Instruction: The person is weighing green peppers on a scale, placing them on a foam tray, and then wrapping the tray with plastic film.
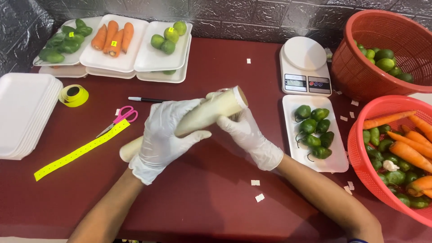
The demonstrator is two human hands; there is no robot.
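White latex-like gloves cover both hands, and between them lies a roll of cling film (193, 120), a long pale cylinder with a glossy, faintly creamy wrap and a brown cardboard core showing as a ring at its upper right end. It is held off the dark red table (216, 198), tilted so that its lower end points down to the left and its open end rises to the right. The left hand (164, 135) wraps over the middle of the roll, fingers curled around it from above with the thumb stretched out beneath, pointing right. The right hand (247, 135) sits at the upper end, its fingers bent and pressed against the film just below the core ring; whether the fingertips pinch a loose edge of the film cannot be told. Just beyond the right fingers stands a white foam tray (337, 164) of small green peppers (314, 130), and farther past it a white kitchen scale (306, 65). To the left of the left fingers lie pink-handled scissors (120, 118), a strip of yellow labels (81, 150) and a roll of yellow tape (74, 95). A black pen (146, 99) rests just above the left knuckles. Two red baskets (360, 153) of carrots, limes and peppers stand well to the right.
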